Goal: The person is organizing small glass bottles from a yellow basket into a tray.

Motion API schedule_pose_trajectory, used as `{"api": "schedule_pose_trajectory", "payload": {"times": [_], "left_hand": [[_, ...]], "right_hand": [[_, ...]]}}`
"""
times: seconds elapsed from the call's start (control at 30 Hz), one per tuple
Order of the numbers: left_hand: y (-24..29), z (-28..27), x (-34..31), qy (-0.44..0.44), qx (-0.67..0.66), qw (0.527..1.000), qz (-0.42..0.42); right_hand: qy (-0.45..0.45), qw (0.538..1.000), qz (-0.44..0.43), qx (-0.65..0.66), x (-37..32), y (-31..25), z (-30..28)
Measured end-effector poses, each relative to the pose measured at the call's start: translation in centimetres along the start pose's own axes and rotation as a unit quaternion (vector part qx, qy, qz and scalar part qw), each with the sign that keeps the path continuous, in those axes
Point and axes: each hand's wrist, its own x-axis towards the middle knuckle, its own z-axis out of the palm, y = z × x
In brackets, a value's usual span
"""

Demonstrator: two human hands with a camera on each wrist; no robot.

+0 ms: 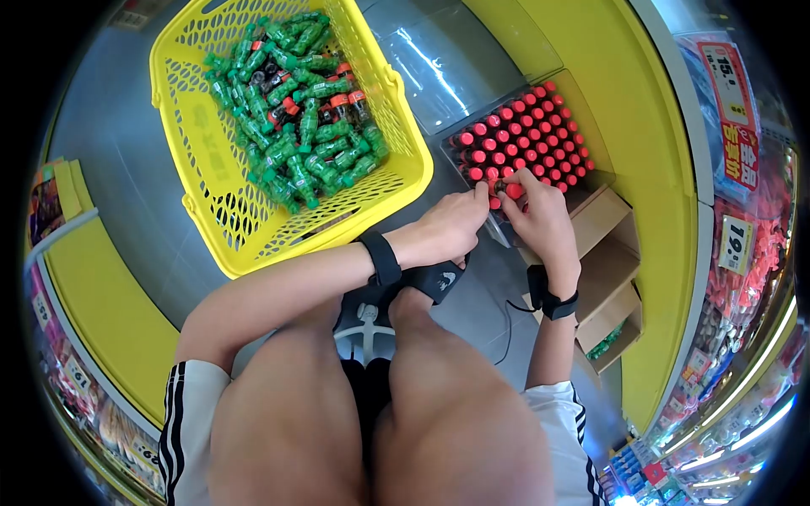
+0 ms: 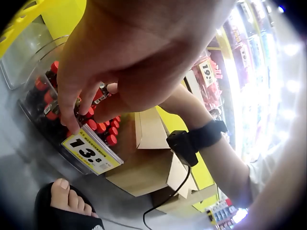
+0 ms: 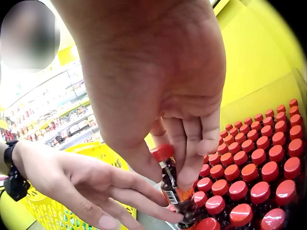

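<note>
The step in hand looks like filling the near edge of the clear bin (image 1: 450,145), which sits on the floor at the person's 1 o'clock. The right hand (image 1: 544,221) has its fingers (image 3: 192,143) and thumb curled round one small dark bottle (image 3: 173,189). It pinches the bottle just under the red cap, upright or nearly so, right above the front row of the standing bottles (image 1: 527,135). The left hand (image 1: 445,229) comes in from 9 o'clock. Its fingers (image 3: 124,191) are stretched out nearly straight with the tips by the bottle's lower half. They hold nothing, and I cannot tell whether they touch it.

By my reading, the next move calls for a straight drop into a free slot. The bottle needs to stay vertical so its base clears the caps beside it. The left fingertips have to steady the row or slide out of the slot before the bottle lands.

The packed red caps are the main obstacle: they stand touching one another and a sideways nudge could tip them. The bin's front wall, with a yellow price label (image 2: 91,152) stuck on it, stands between the hands and the row.

At 11 o'clock a yellow basket (image 1: 418,160) holds a loose heap of green-capped bottles (image 1: 295,101) with a few red-capped ones among them. Open cardboard boxes (image 1: 607,253) stand at 3 o'clock, just beside the bin. A foot in a dark sandal (image 2: 62,201) rests on the floor near the bin's front.
</note>
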Motion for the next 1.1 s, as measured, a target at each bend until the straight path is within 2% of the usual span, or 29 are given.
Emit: {"api": "schedule_pose_trajectory", "payload": {"times": [0.17,0.3,0.4,0.47,0.5,0.57,0.63,0.67,0.77,0.83,1.1], "left_hand": [[-0.6,0.5,0.1,-0.029,-0.049,0.997,-0.043],[-1.3,1.5,0.5,-0.022,-0.056,0.997,-0.040],[-2.2,2.9,1.2,0.022,-0.057,0.997,-0.046],[-2.8,3.7,1.6,0.095,-0.081,0.991,-0.047],[-2.8,3.7,1.6,0.095,-0.080,0.991,-0.047],[-2.7,3.8,1.7,0.152,-0.085,0.984,-0.037],[-2.7,4.2,2.0,0.166,-0.069,0.983,-0.043],[-2.7,4.4,2.1,0.183,-0.055,0.980,-0.049],[-3.8,4.3,3.0,0.133,-0.070,0.987,-0.059],[-4.0,4.4,3.1,0.123,-0.078,0.987,-0.067],[-4.0,4.0,3.2,0.080,-0.124,0.984,-0.100]], "right_hand": [[-0.010,1.000,-0.007,-0.016,0.3,0.8,1.7],[-0.002,1.000,-0.013,-0.025,0.4,1.3,2.9],[0.006,0.998,-0.035,-0.046,0.5,2.0,3.7],[0.006,0.998,-0.037,-0.053,0.6,2.3,3.9],[0.010,0.998,-0.034,-0.043,0.7,2.2,4.0],[0.014,0.999,-0.031,-0.033,0.8,2.0,3.9],[-0.036,0.999,0.035,-0.013,0.8,1.5,3.4],[-0.036,0.999,0.037,-0.012,0.7,1.6,3.5],[-0.034,0.999,0.027,-0.027,0.6,2.0,4.0],[-0.031,0.998,0.003,-0.050,0.6,2.2,4.5],[-0.017,0.997,-0.002,-0.078,0.5,2.2,4.7]]}}
